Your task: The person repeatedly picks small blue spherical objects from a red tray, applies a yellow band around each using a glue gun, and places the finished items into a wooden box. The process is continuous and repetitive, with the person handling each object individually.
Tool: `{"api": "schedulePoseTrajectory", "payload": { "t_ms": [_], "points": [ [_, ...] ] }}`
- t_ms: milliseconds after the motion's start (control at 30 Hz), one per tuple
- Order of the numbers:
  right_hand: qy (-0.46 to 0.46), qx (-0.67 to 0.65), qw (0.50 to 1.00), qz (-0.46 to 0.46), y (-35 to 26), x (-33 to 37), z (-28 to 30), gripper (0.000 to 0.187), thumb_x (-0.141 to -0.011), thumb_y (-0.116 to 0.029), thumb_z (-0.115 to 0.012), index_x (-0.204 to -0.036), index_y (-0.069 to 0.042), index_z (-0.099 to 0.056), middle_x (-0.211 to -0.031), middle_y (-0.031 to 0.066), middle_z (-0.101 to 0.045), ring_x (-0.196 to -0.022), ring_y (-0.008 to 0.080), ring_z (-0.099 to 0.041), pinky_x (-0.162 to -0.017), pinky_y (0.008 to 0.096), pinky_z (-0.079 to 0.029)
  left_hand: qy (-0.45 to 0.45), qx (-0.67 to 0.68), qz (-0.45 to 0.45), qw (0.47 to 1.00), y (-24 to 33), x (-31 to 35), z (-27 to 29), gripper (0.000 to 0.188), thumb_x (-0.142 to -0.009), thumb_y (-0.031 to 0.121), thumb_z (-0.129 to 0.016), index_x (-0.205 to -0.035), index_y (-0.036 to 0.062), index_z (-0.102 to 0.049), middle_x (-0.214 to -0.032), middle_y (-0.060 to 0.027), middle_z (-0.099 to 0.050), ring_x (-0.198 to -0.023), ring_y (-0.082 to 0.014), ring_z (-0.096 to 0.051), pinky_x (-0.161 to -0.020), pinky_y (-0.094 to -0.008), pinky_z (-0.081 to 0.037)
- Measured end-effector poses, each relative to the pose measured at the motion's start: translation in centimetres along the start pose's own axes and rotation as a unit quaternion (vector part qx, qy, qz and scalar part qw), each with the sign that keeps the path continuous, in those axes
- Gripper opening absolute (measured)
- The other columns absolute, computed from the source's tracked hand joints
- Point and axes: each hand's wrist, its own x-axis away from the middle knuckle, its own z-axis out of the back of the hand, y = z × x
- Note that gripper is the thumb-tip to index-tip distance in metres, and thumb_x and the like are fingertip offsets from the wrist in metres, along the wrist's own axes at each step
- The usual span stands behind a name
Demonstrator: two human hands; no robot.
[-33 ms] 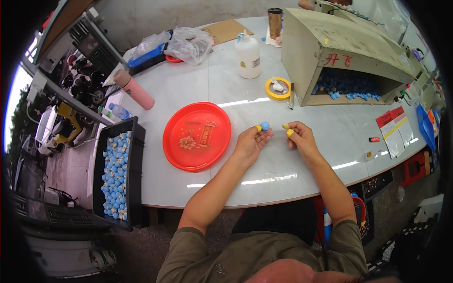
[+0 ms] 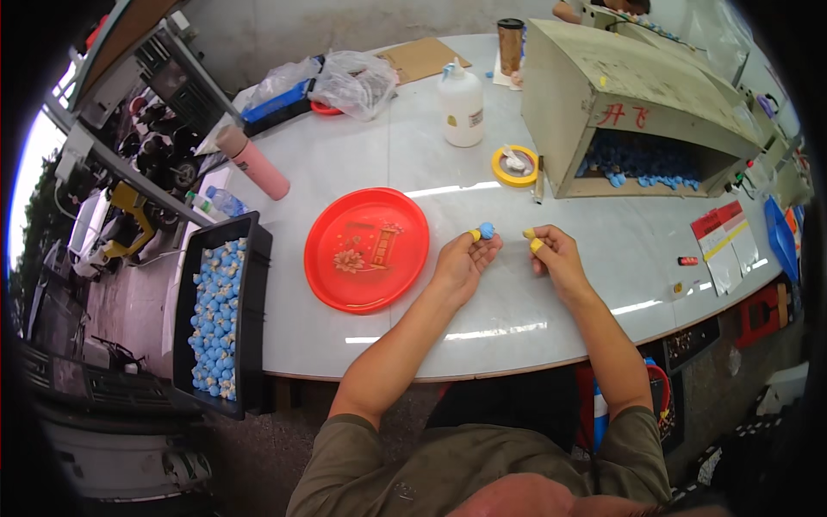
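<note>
My left hand [image 2: 463, 263] is over the table, palm partly turned up. Between its thumb and fingertips it pinches a small round blue piece [image 2: 487, 230]; the thumb tip wears a yellow covering. To its right, a short gap away, my right hand [image 2: 558, 257] has its thumb and forefinger, both with yellow tips, bent close together. Whatever lies between them is too small to tell. A round red plastic tray [image 2: 366, 293] with a printed flower rests just left of my left hand.
At the left edge stands a black bin [image 2: 252, 319] of blue balls. Beyond my hands are a white squeeze bottle [image 2: 463, 108], a yellow tape roll [image 2: 514, 179] and a box-like housing [image 2: 560, 112] holding blue pieces. A pink flask [image 2: 258, 170] stands back left. Another person [image 2: 568, 10] is at the far right.
The whole view has shifted slightly, so everything appears a little further right. Both hands keep nearly the same pose, and the blue piece stays in my left hand.
</note>
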Motion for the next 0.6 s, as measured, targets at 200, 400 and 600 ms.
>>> {"api": "schedulePoseTrajectory", "payload": {
  "t_ms": [200, 400, 600],
  "points": [
    [0.022, 0.002, 1.000, 0.004, 0.4, -0.2, -0.1, 0.016, -0.096, -0.010, -0.058, -0.109, -0.002, -0.063, -0.077, -0.0002, -0.058, -0.056, 0.0048, -0.048, -0.050, 0.0200, -0.036, 0.102, 0.245, -0.162, 0.950, 4.2, 0.4, 1.0, 0.029, -0.104, 0.015, -0.036, -0.118, -0.0057, -0.051, -0.116, -0.0163, -0.060, -0.114, -0.0259, -0.062, -0.100, -0.0330, -0.053],
    [0.043, 0.004, 0.999, 0.004, 1.0, -0.7, 0.6, 0.016, -0.095, -0.012, -0.060, -0.108, -0.004, -0.063, -0.077, -0.0002, -0.058, -0.056, 0.0051, -0.048, -0.050, 0.0208, -0.036, 0.135, 0.325, -0.262, 0.898, 6.8, -0.3, 1.8, 0.031, -0.105, 0.014, -0.031, -0.121, -0.0090, -0.046, -0.122, -0.0209, -0.056, -0.118, -0.0319, -0.061, -0.108, -0.0370, -0.050],
    [0.099, -0.050, 0.994, -0.006, 0.0, -0.9, 0.6, 0.016, -0.094, -0.010, -0.060, -0.108, -0.004, -0.063, -0.076, 0.0000, -0.058, -0.057, 0.0052, -0.049, -0.050, 0.0212, -0.036, 0.111, 0.247, -0.238, 0.933, 5.2, 0.0, 1.2, 0.039, -0.102, 0.020, -0.034, -0.127, -0.0085, -0.043, -0.130, -0.0213, -0.054, -0.125, -0.0311, -0.055, -0.108, -0.0365, -0.050]
  ]
}}
